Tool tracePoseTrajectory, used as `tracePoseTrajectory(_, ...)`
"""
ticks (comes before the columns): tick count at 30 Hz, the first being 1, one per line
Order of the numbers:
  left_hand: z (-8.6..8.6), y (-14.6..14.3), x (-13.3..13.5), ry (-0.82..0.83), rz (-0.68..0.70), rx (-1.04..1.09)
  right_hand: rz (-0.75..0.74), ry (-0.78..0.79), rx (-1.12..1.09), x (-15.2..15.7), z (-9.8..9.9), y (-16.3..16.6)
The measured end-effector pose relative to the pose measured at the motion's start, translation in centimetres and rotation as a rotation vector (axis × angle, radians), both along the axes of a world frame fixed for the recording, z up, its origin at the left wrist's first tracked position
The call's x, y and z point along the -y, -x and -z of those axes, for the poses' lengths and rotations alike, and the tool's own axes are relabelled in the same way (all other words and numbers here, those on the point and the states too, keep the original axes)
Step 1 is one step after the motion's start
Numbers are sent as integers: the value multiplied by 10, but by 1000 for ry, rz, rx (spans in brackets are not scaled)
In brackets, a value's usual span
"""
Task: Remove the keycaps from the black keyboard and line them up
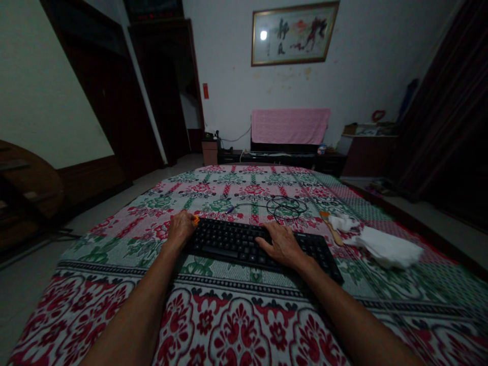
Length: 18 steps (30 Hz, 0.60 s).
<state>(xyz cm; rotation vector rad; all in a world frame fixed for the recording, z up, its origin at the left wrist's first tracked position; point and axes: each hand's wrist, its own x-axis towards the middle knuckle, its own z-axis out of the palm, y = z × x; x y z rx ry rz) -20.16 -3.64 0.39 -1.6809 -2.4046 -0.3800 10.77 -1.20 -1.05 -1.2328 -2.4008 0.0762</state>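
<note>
A black keyboard lies on a bed covered with a red, green and white flowered spread. It sits about midway across the bed, with its long side turned slightly so that its right end is nearer the person.

The left hand is at the keyboard's far left corner. Its grip is curled shut, and a small orange thing pokes out between the fingers. That thing is too small to tell what it is. The hand touches the corner of the keyboard.

The right hand lies palm down on the keys, right of the keyboard's middle. Its grip is loose and open with the fingers spread, and it has hold of nothing.

Just beyond the keyboard, toward the far edge of the bed, a black cable lies in a loose coil, with one end running off to the left.

Toward the bed's right edge, a tool with a wooden handle lies just beside a small crumpled white cloth. A larger white cloth is spread next to them, near the keyboard's right end but apart from it.
</note>
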Motion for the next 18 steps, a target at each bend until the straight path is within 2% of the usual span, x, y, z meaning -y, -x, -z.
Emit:
tracePoseTrajectory(8,-16,-10,4,71,23,-7,-3,-4,7,1,-1,0)
tracePoseTrajectory(12,-15,-23,6,41,90,-11,-3,-10,11,1,-1,0)
tracePoseTrajectory(18,-22,-31,10,127,128,-50,2,-26,0,1,1,-1)
